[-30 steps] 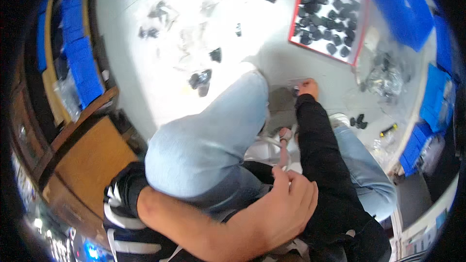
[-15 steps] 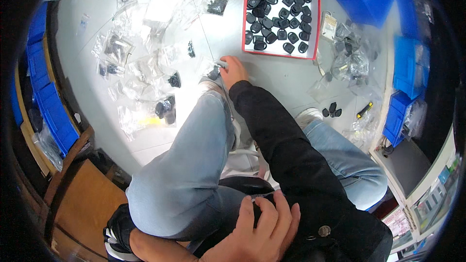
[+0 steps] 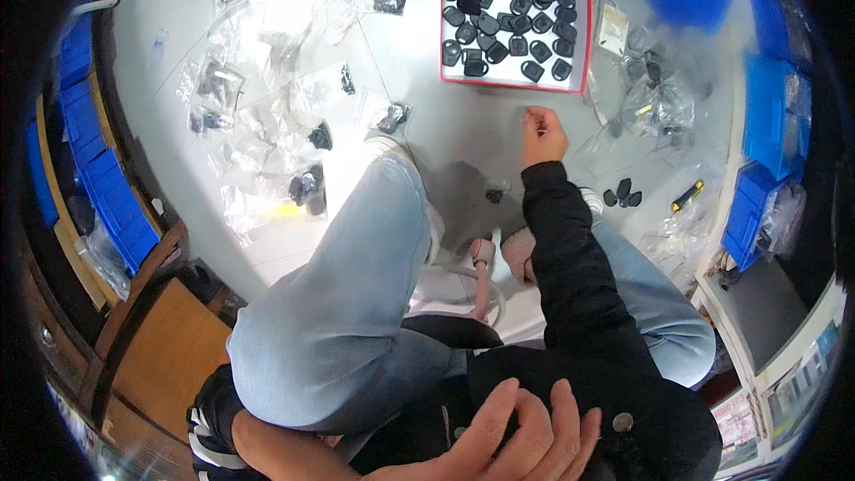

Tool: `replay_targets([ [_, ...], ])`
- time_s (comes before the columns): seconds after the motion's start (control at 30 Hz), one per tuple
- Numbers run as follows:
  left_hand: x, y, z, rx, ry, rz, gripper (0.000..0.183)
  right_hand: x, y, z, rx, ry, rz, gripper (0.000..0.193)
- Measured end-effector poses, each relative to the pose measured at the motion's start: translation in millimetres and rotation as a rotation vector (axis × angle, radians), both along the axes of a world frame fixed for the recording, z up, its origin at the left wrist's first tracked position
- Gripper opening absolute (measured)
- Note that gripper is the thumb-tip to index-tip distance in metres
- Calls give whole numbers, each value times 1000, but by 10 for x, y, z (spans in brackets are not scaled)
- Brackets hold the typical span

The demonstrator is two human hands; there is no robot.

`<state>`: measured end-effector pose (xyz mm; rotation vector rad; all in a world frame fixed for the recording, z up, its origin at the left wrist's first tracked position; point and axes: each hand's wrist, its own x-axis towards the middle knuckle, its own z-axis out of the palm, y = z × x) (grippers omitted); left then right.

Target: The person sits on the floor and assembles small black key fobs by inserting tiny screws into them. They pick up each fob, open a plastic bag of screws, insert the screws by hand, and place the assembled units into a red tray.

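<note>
My right hand (image 3: 543, 135) is over the floor in front of a red-edged white box (image 3: 515, 86), its fingers curled together; whatever they pinch is too small to make out. Many black key fob shells (image 3: 519, 46) lie loose in the box. Low over my lap, my left hand (image 3: 521, 441) has its fingers spread and bent, with nothing visible in them. Between my legs a small clear bag of dark parts (image 3: 495, 194) lies on the floor. Another bag with black pieces (image 3: 392, 117) rests beyond my left shoe.
Clear bags of small parts (image 3: 218, 80) cover the floor at left. More plastic bags (image 3: 659, 107) lie right of the box, with several loose black fob pieces (image 3: 623, 193) and a yellow-black cutter (image 3: 688, 196) nearer. Blue bins (image 3: 116, 205) line both sides. A pink-and-white stool leg (image 3: 482, 276) stands below.
My right hand has moved right, from the bag by my left shoe to in front of the box. My left hand has shifted slightly right and lower. The small bag between my legs now shows.
</note>
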<state>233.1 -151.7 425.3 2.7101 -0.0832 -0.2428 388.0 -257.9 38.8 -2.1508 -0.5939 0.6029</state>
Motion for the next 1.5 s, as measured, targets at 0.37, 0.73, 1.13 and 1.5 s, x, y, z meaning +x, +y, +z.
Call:
replay_targets([
  [0.37, 188, -200, -62, 1, -61, 53, 42, -120, -217, -234, -314, -301, 188, 36],
  [0.73, 313, -374, -75, -173, -238, 352, 31, -133, -269, -204, -365, -367, 306, 42],
  [1.13, 351, -256, 8, -219, -17, 387, 28, 142, 387, 115, 86, -295, 91, 14],
  [1.5, 341, -223, 30, -260, 141, 397, 26, 35, 284, -66, 41, -404, 136, 9],
])
